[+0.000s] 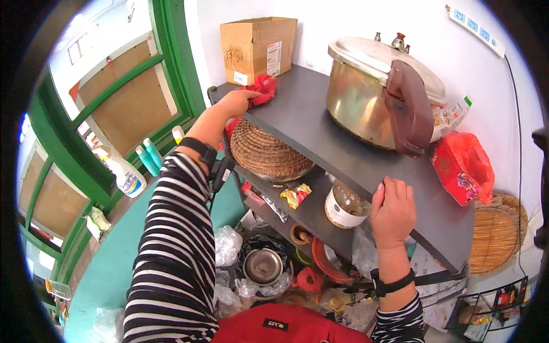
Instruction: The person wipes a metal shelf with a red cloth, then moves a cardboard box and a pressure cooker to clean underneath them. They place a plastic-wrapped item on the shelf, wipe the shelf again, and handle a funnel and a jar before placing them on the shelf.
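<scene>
My left hand (238, 103) is stretched to the far left end of the black top shelf (300, 115). Its fingers press on a crumpled red cloth (264, 88), which lies in front of a cardboard box (257, 49). My right hand (393, 212) rests at the shelf's front edge with the fingers together and curled; whether anything is under them is hidden. A large metal pressure cooker (360, 98) with a brown handle stands on the shelf between and behind my hands. To its right sits a red floral box (456, 171) with red plastic in it.
Below are a woven wicker lid (266, 150), a yellow wrapper (296, 196) and a labelled plastic jar (344, 206). Lower down, a metal bowl (263, 266) sits among plastic bags. Spray bottle (126, 173) and green window frame (176, 55) are left; a power strip (476, 30) is on the wall.
</scene>
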{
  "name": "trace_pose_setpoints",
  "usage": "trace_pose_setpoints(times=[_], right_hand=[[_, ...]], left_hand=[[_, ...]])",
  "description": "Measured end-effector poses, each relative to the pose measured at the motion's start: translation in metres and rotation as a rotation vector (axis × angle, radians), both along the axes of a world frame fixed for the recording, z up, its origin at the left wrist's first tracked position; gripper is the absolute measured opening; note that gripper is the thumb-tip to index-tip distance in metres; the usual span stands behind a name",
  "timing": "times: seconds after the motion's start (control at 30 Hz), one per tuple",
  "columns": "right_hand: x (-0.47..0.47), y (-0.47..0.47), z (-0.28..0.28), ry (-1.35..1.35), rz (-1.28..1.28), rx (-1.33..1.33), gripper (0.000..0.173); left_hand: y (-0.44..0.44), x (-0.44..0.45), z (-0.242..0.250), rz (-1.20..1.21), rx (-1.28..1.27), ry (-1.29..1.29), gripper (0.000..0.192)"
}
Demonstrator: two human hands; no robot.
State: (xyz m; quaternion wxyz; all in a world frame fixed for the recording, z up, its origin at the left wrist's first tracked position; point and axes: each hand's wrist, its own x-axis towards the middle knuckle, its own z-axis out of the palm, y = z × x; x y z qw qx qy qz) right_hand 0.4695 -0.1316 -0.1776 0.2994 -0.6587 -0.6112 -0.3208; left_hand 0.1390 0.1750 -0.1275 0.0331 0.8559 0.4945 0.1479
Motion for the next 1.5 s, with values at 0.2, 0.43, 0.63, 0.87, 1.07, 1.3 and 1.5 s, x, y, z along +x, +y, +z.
trace_pose_setpoints(times=[0.2, 0.43, 0.63, 0.87, 1.07, 1.3, 1.5], right_hand=[[0.0, 0.001, 0.001, 0.009, 0.026, 0.004, 0.024], [-0.003, 0.001, 0.001, 0.009, 0.016, -0.02, 0.025], [-0.003, 0.003, 0.002, -0.001, -0.004, -0.045, 0.026], [-0.007, 0.005, 0.003, 0.004, -0.03, -0.056, 0.026], [-0.008, 0.008, 0.002, 0.002, -0.021, -0.028, 0.023], [-0.007, 0.005, 0.002, -0.025, -0.028, -0.067, 0.026], [-0.009, 0.007, 0.002, -0.029, -0.023, -0.022, 0.021]], left_hand=[[-0.01, -0.021, 0.008, 0.198, 0.092, -0.625, 0.045], [0.064, -0.048, 0.031, 0.616, 0.048, -0.805, 0.057], [0.134, -0.059, 0.031, 0.483, -0.095, -0.869, 0.065], [0.136, -0.061, 0.016, 0.197, -0.003, -0.581, 0.063], [0.093, 0.01, 0.026, 0.215, 0.224, -0.26, 0.048], [0.084, 0.116, 0.033, 0.342, 0.078, -0.296, 0.046], [0.093, 0.16, 0.036, 0.236, 0.024, -0.21, 0.05]])
